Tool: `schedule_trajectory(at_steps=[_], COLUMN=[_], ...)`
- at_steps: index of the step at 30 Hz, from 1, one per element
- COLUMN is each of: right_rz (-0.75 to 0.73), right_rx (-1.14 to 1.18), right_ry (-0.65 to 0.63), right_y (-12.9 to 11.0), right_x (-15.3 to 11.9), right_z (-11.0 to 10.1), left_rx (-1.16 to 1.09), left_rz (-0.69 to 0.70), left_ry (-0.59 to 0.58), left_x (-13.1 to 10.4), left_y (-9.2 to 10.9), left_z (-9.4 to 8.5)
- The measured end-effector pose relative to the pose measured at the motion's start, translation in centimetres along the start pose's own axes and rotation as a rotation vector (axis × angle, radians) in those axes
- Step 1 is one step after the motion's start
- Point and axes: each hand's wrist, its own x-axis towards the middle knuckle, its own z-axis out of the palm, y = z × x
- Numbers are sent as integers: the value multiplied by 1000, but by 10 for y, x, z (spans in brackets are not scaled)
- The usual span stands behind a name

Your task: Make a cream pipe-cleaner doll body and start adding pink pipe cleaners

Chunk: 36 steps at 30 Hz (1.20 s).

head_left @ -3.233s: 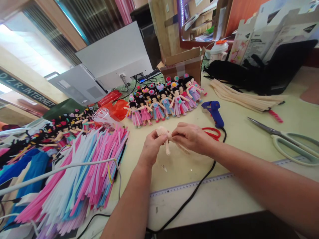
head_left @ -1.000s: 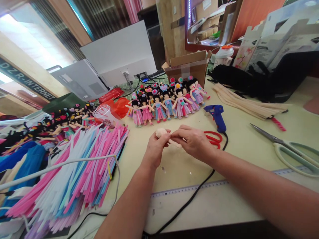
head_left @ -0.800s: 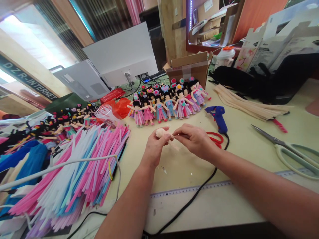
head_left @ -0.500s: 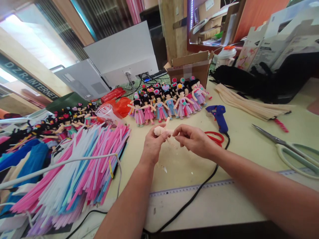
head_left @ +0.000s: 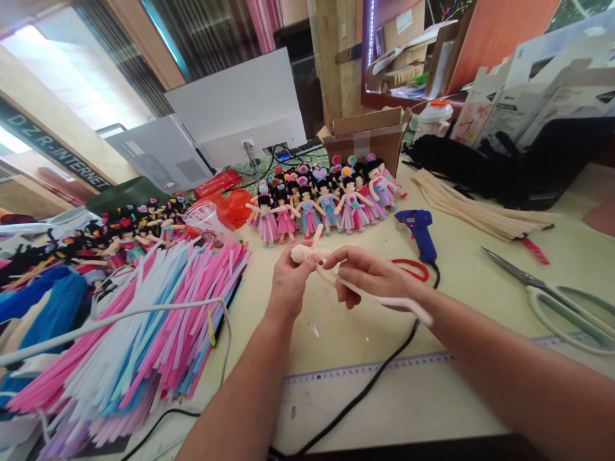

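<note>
My left hand (head_left: pixel 287 282) is closed around a small cream pipe-cleaner doll body (head_left: pixel 302 253), its round fuzzy head toward the left and one thin limb pointing up. Close on its right, my right hand (head_left: pixel 362 272) has its fingers curled at the doll's side, gripping a cream pipe cleaner (head_left: pixel 403 302). The long free end of that stem runs across the hand toward the right wrist and is blurred. My fingers hide just where stem and doll meet.
Finished dolls (head_left: pixel 310 208) stand in rows behind my hands. A blue glue gun (head_left: pixel 423 234), scissors (head_left: pixel 542 282) and cream pipe cleaners (head_left: pixel 466 202) lie to the right. Colored pipe cleaners (head_left: pixel 144 326) are heaped on the left. A black cord (head_left: pixel 365 387) crosses the ruler (head_left: pixel 336 373).
A long stretch of cream pipe cleaner now shows across my right hand, where before only short limbs were visible. The right fingers have curled further under; the left hand keeps hold of the doll body.
</note>
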Motion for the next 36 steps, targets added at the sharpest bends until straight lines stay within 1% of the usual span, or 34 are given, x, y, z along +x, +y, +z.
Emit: schedule_trajectory(at_steps=[2,3,4,6,7,8,10,11,13,19,23,26,32,36], right_rz=[-26,-53,-93,-204,-272,-337,-424,-444,-448,-418,-373,-330,-337,-277], right_rx=[6,-37,-121,-401,-572,-738,-998,-1079,-1167,-1170,-1124,-1037,-814,-657], right_ry=[9,59,137,318,391,438,457,455,456,535,504,460,461,454], right_y=[0,1,3,8,10,12,15,16,18,20,20,19,16,15], right_x=[0,0,1,3,4,4,5,5,5,4,5,5,6,7], right_z=[-5,-7,-9,-14,-15,-17,-18,-18,-17,-11,-12,-14,-10,-8], left_rx=[-50,-73,-92,-118,-122,-121,-111,-105,-95,-107,-102,-94,-53,-59], left_rz=[-2,-8,-16,-37,-47,-55,-69,-75,-89,-118,-107,-100,-73,-65], left_ry=[-3,-10,-18,-35,-43,-53,-69,-77,-87,-99,-102,-102,-87,-96], left_x=[1,2,2,0,-1,-2,-5,-6,-9,-13,-13,-13,-13,-13], left_y=[1,2,3,4,5,5,5,5,4,0,-1,-1,-2,-2], left_z=[-1,-2,-2,-1,-1,1,4,6,10,15,15,15,15,15])
